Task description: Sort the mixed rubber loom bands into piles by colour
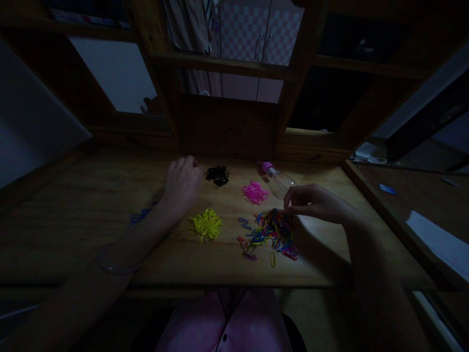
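Note:
My left hand [183, 183] hovers just left of a pile of black rubber bands [217, 175], its fingers curled and their tips turned away, so anything in them is hidden. Beneath that forearm a pile of blue rubber bands [139, 215] partly shows. My right hand [309, 199] is at the upper right edge of a mixed heap of coloured rubber bands [273, 229], thumb and fingers pinched together; what they hold, if anything, is too small to make out. Yellow rubber bands [205, 225] lie in a pile at the middle, and pink rubber bands [255, 192] farther back.
A clear bulb-shaped bottle [280, 182] with a pink cap lies behind my right hand. The wooden desk [164, 266] backs onto a shelf unit [227, 124] with open compartments. To the right, a white sheet [439, 239] rests on another surface. The light is dim.

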`<action>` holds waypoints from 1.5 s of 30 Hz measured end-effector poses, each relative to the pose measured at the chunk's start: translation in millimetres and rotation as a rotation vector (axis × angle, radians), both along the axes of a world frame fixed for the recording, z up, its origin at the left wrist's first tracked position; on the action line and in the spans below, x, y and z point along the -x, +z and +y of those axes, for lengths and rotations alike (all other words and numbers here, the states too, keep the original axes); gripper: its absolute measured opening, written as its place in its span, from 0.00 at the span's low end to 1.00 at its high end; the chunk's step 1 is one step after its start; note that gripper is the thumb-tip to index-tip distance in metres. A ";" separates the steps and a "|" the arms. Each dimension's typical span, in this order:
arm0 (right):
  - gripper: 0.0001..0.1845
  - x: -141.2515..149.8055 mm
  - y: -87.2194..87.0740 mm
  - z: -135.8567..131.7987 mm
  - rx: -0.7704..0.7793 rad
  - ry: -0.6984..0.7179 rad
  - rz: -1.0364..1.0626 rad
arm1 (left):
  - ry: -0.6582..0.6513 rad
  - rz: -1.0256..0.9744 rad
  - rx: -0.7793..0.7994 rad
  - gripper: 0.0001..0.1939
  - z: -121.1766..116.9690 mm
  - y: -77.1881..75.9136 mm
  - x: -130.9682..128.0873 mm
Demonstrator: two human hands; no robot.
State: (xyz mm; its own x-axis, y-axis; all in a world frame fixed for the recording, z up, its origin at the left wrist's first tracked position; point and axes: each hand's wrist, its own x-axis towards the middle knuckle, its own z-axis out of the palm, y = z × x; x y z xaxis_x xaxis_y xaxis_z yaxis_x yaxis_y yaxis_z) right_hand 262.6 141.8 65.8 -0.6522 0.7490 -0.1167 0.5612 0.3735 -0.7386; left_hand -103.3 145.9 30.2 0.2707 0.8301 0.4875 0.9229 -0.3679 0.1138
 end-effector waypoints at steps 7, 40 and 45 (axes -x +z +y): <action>0.13 62.9 -7.3 -30.0 -0.387 0.181 0.145 | -0.413 -0.003 0.027 0.12 -14.4 -2.1 -55.3; 0.07 78.6 11.2 -2.7 -0.394 -0.069 0.403 | -0.432 -0.108 0.113 0.10 -5.2 -23.8 -58.8; 0.09 143.4 42.5 16.2 -0.443 0.117 0.362 | -0.421 -0.115 0.205 0.10 -8.6 -19.2 -63.0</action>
State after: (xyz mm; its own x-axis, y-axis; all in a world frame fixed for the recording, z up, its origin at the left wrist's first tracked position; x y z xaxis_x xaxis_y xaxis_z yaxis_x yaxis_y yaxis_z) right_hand 119.2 158.0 108.2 -0.6736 0.5958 0.4374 0.2382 0.7352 -0.6346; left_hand -40.4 137.3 11.1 0.5579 0.7419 0.3719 0.6756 -0.6663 0.3157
